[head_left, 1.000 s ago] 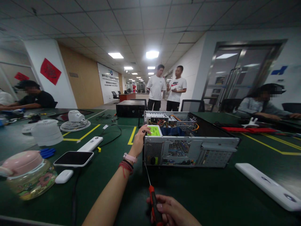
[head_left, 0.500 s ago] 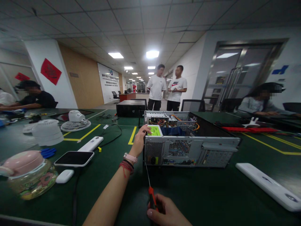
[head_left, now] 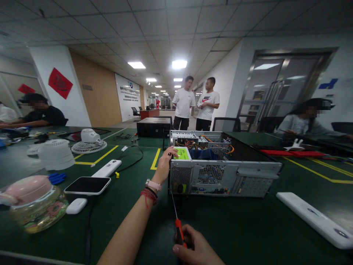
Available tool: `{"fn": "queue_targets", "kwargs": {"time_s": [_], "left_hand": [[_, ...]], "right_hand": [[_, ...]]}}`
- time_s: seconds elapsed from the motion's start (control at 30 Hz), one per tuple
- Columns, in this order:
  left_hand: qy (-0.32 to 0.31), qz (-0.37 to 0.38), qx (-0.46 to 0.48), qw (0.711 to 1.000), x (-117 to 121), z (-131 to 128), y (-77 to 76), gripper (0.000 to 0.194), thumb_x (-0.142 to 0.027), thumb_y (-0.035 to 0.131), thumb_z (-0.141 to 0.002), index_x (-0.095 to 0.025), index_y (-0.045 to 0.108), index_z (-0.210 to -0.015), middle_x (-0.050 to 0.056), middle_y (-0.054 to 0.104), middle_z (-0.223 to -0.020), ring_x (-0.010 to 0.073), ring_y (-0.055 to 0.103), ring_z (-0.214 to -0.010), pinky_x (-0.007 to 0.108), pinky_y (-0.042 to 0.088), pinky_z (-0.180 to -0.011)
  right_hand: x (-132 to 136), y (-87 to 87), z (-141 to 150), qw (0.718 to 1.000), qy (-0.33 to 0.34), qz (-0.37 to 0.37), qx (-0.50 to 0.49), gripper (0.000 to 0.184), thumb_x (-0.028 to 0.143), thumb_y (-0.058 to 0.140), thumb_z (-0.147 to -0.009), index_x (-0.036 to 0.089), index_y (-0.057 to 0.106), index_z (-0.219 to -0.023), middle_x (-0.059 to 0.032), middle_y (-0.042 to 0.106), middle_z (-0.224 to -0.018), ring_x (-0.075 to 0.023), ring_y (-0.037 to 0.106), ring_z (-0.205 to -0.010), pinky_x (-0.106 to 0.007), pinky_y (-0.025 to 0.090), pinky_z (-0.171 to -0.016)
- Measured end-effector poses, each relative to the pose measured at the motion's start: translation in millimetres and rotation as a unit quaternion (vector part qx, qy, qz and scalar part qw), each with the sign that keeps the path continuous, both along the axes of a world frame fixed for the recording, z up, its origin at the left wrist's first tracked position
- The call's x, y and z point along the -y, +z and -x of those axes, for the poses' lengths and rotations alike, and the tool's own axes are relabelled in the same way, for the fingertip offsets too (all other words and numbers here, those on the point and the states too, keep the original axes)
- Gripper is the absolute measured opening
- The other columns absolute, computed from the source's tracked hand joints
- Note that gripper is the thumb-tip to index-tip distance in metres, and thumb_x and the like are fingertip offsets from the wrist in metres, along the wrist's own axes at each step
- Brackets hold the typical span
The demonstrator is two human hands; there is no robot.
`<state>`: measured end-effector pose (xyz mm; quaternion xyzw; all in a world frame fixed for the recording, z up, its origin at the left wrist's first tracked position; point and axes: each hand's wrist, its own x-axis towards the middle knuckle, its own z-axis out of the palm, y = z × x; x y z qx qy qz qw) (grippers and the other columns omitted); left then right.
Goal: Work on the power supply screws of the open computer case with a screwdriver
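An opened computer case (head_left: 217,178) lies on the green table with its back panel facing me. My left hand (head_left: 165,162) grips its near left corner, fingers curled over the top edge beside the power supply (head_left: 182,153) with its bright green label. Below, my right hand (head_left: 197,244) is closed around the red and black handle of a screwdriver (head_left: 178,230). The thin shaft points up and away, its tip at the lower left corner of the back panel. Whether the tip sits in a screw is too small to tell.
Left of my arm lie a phone (head_left: 87,185), a white case (head_left: 76,206), a white power bank (head_left: 107,168) and a pink-lidded bottle (head_left: 37,209). A small white fan (head_left: 89,141) stands behind. To the right is a long white device (head_left: 314,219). Several people are around the table.
My right hand has shifted slightly left and turned around the screwdriver handle, with the fingers set differently. The tip stays at the panel corner. My left hand and the case have not moved.
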<state>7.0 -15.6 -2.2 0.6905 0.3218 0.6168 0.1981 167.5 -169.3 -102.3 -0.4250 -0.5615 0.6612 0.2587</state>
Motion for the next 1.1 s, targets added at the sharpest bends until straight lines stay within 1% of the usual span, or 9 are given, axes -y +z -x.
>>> {"fn": "queue_targets", "kwargs": {"time_s": [0.2, 0.3, 0.4, 0.6, 0.73, 0.93, 1.03, 1.1], "left_hand": [[-0.001, 0.004, 0.001, 1.0, -1.0, 0.2, -1.5, 0.038, -0.029, 0.027, -0.094, -0.018, 0.06, -0.08, 0.008, 0.063, -0.109, 0.0224, 0.044, -0.131, 0.039, 0.032, -0.111], [-0.004, 0.0, 0.005, 1.0, -1.2, 0.2, -1.7, 0.037, -0.029, 0.028, -0.094, -0.017, 0.06, -0.08, 0.008, 0.063, -0.11, 0.0227, 0.044, -0.131, 0.039, 0.032, -0.111], [-0.001, -0.006, 0.006, 1.0, -0.8, -0.2, -1.0, 0.039, -0.029, 0.027, -0.094, -0.017, 0.06, -0.079, 0.009, 0.063, -0.107, 0.0229, 0.045, -0.129, 0.038, 0.032, -0.111], [0.001, -0.006, 0.004, 1.0, 1.0, -0.4, 0.4, 0.038, -0.027, 0.027, -0.093, -0.017, 0.06, -0.078, 0.009, 0.063, -0.106, 0.0235, 0.045, -0.128, 0.04, 0.032, -0.111], [0.008, 0.0, -0.005, 1.0, 0.2, 0.1, -0.5, 0.037, -0.025, 0.026, -0.093, -0.017, 0.059, -0.08, 0.009, 0.063, -0.108, 0.0216, 0.045, -0.129, 0.037, 0.033, -0.111], [0.005, 0.001, -0.002, 1.0, 0.5, 0.0, -0.1, 0.037, -0.026, 0.027, -0.094, -0.017, 0.059, -0.079, 0.008, 0.063, -0.108, 0.0212, 0.045, -0.13, 0.036, 0.032, -0.111], [0.009, 0.0, -0.003, 1.0, 1.1, -0.1, 0.5, 0.038, -0.026, 0.026, -0.094, -0.018, 0.059, -0.079, 0.008, 0.063, -0.107, 0.021, 0.045, -0.129, 0.036, 0.031, -0.112], [0.008, 0.001, -0.003, 1.0, 1.2, 0.0, 0.6, 0.038, -0.025, 0.026, -0.093, -0.017, 0.06, -0.079, 0.008, 0.063, -0.108, 0.021, 0.045, -0.129, 0.037, 0.031, -0.112]], "right_hand": [[-0.8, -0.5, -2.4, 1.0, 0.01, 0.014, -0.014, 0.066, 0.067, 0.073, -0.053, 0.019, 0.051, -0.093, -0.0001, 0.054, -0.084, -0.0129, 0.051, -0.071, -0.024, 0.038, -0.059], [-1.8, -1.9, -3.3, 1.0, 0.014, 0.021, -0.016, 0.065, 0.065, 0.075, -0.052, 0.019, 0.052, -0.092, 0.0009, 0.054, -0.082, -0.012, 0.05, -0.069, -0.024, 0.038, -0.059], [-1.8, -3.4, -4.0, 0.999, 0.013, 0.027, -0.016, 0.061, 0.062, 0.075, -0.055, 0.019, 0.053, -0.093, 0.002, 0.053, -0.08, -0.0113, 0.049, -0.068, -0.023, 0.038, -0.058], [-0.6, -7.1, -4.1, 1.0, 0.005, 0.016, -0.018, 0.061, 0.062, 0.074, -0.054, 0.019, 0.054, -0.092, 0.0026, 0.052, -0.077, -0.0115, 0.049, -0.066, -0.023, 0.038, -0.057], [0.1, -5.6, -4.6, 1.0, 0.005, 0.022, -0.019, 0.06, 0.062, 0.074, -0.055, 0.019, 0.054, -0.091, 0.0025, 0.052, -0.076, -0.0121, 0.05, -0.066, -0.024, 0.038, -0.058], [1.8, 0.3, -3.6, 1.0, -0.001, 0.023, -0.017, 0.061, 0.062, 0.074, -0.055, 0.019, 0.054, -0.093, 0.0019, 0.053, -0.08, -0.0123, 0.05, -0.069, -0.024, 0.038, -0.058], [1.7, -0.6, -2.1, 0.999, -0.001, 0.026, -0.022, 0.062, 0.063, 0.074, -0.055, 0.019, 0.053, -0.093, 0.0008, 0.054, -0.083, -0.0119, 0.051, -0.069, -0.023, 0.038, -0.057], [1.6, -3.4, -1.0, 0.999, -0.008, 0.029, -0.034, 0.064, 0.063, 0.075, -0.055, 0.02, 0.052, -0.096, 0.0014, 0.054, -0.082, -0.0103, 0.05, -0.065, -0.022, 0.038, -0.054]]}}
